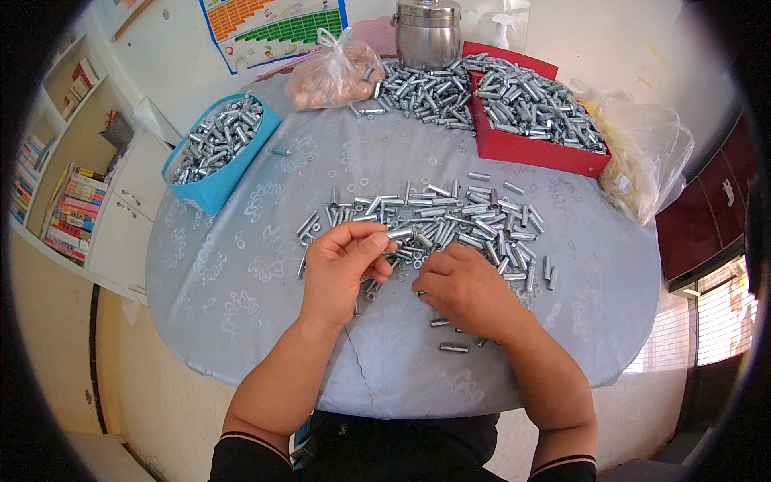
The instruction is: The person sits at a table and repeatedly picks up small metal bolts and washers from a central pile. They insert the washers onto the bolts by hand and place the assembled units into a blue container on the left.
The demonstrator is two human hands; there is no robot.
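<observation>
My left hand is closed, pinching a shiny metal bolt sleeve between thumb and forefinger, its free end toward the right. To its right, my right hand is low over the table with its fingers curled together. A small dark bit shows at its fingertips, too hidden to name. Beyond and around both hands spreads a loose pile of metal sleeves and bolts, with small washers and nuts among them. Several sleeves lie nearer to me, beside my right wrist.
A blue fabric box of bolts stands at the left. A red box heaped with bolts is at the back right, beside another bolt heap. Around them are a knotted bag, a steel pot and a clear plastic bag.
</observation>
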